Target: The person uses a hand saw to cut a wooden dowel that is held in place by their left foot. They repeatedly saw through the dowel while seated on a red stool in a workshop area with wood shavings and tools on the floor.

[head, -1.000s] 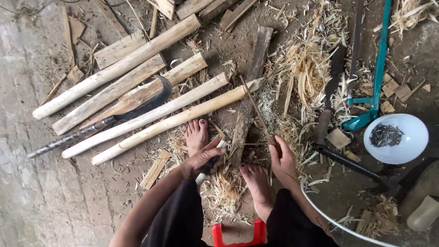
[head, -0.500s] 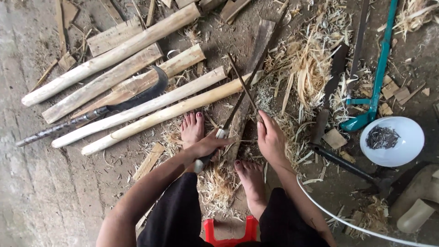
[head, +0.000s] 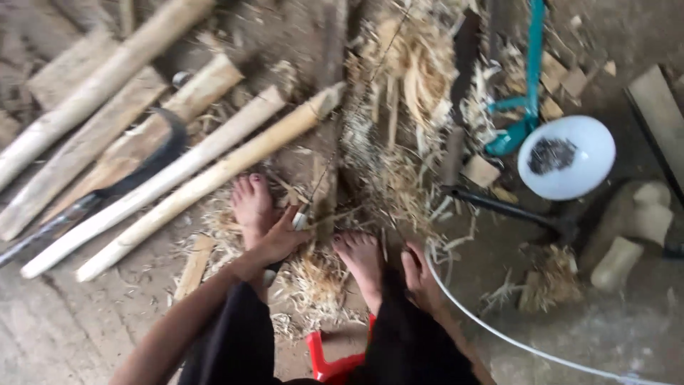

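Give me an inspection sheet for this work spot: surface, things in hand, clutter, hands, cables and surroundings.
Surface: bare dirt floor, strewn with pale wood shavings.
Things in hand: a small knife with a light handle in the left hand; a thin dark stick runs up from it.
Clutter: peeled poles lying side by side, a curved sickle, a white bowl with dark bits, a teal frame, wood offcuts.
Hands: left hand closed on the knife beside the left foot; right hand low by the right foot, its fingers blurred, grip unclear.
Cables: a white cord curving across the floor.
Surroundings: a red stool under the person; nothing else seen.
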